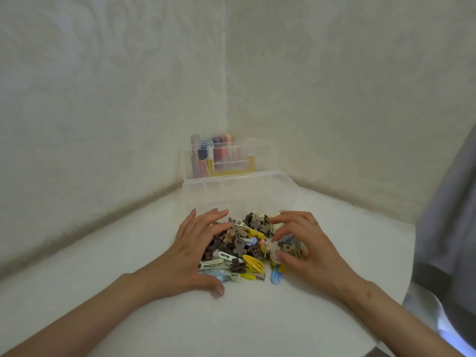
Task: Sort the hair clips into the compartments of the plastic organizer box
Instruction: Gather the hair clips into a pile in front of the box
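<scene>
Hair clips (247,243) lie heaped on the tabletop (103,266), with the organizer box (239,191) just behind the heap. The left hand (190,251) rests open on the heap's left side. The right hand (306,248) curls over its right side, grip unclear. Sorting seems unstarted; the next move is to single out one clip.

Left forearm (90,313) and right forearm (381,313) slant in from the bottom corners, bare, angling toward each other. Left hand (190,253) lies palm down, fingers straight and slightly spread, thumb stretched flat along the near side. Right hand (306,248) faces it across a gap, fingers arched, thumb tucked in under them. Is it pinching anything? Can't tell.
</scene>
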`<state>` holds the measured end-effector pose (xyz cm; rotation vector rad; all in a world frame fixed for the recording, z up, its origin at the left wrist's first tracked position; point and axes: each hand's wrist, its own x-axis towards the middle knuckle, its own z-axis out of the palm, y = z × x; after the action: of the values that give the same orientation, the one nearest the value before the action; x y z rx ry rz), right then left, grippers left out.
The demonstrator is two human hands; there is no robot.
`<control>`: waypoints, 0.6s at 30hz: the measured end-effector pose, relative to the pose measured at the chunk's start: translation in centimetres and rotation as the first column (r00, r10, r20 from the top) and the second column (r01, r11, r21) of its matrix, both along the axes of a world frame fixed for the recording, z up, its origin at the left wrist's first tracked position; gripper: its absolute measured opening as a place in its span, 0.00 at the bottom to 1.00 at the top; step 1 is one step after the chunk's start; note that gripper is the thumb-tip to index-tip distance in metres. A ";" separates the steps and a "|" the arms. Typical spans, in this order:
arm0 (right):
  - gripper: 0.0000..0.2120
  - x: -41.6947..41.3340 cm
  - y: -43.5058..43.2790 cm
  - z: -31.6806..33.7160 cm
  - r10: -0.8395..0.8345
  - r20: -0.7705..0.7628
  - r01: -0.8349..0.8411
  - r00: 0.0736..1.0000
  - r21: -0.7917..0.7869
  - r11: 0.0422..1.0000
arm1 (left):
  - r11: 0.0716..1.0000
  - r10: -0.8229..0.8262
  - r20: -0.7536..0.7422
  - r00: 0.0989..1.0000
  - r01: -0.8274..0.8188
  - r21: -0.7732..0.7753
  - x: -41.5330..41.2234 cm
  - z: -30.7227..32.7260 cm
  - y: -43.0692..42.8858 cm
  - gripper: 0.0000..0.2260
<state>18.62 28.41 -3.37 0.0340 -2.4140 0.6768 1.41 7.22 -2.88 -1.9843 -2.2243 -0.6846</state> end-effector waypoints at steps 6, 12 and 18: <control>0.07 -0.4 1.8 2.2 -0.265 -0.069 0.224 0.962 -0.359 0.906 | 0.920 0.223 0.061 0.973 -0.231 0.318 -0.6 1.6 2.0 0.17; 0.06 -4.8 5.4 4.2 -0.442 -0.080 0.342 0.893 -0.519 0.784 | 0.873 0.363 -0.005 0.932 -0.338 0.353 -2.8 1.2 5.4 0.10; 0.05 -6.5 5.8 2.7 -0.453 -0.070 0.368 0.889 -0.479 0.797 | 0.869 0.316 0.059 0.947 -0.314 0.383 -4.1 1.0 5.1 0.06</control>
<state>12.15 34.16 -0.65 -0.5877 -1.9353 0.9600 -2.67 12.29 -1.85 -1.3940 -2.1270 -0.9785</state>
